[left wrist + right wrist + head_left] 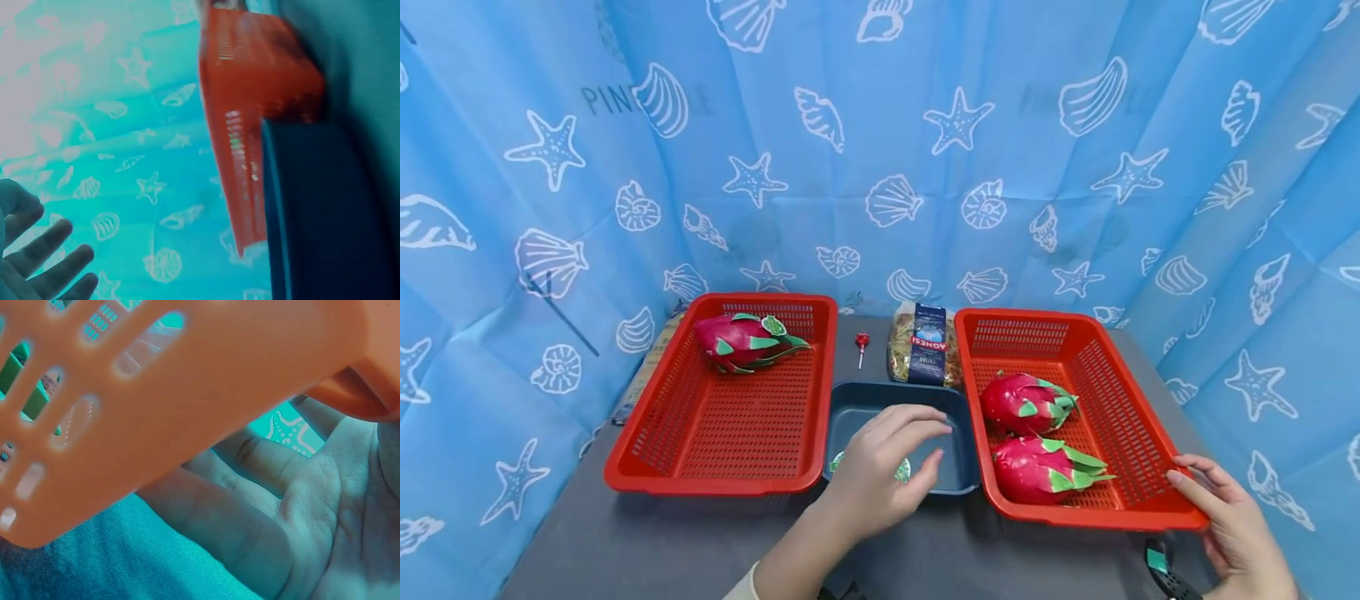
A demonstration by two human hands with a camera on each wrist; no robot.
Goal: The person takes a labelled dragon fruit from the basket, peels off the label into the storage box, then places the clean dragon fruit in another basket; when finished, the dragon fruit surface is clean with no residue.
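My left hand (pixel 883 467) hovers over a dark blue tray (pixel 958 483), fingers loosely bent and holding nothing. Its separated fingers show at the lower left of the left wrist view. At the front right corner of the right red basket (pixel 1105 518), my right hand (pixel 1240 525) grips the rim. The right wrist view has its fingers (pixel 219 512) passing beneath the basket's slotted wall. Two dragon fruits, a rear one (pixel 1022 404) and a front one (pixel 1037 471), lie inside that basket. Green-and-white stickers in the tray are partly hidden behind my left hand.
Another red basket (pixel 715 485) stands on the left with one dragon fruit (pixel 737 340) in it. Between the baskets, behind the tray, lie a red lollipop (pixel 862 340) and a bag of Agnesi pasta (pixel 928 346). A blue shell-print curtain (pixel 880 167) hangs behind the table.
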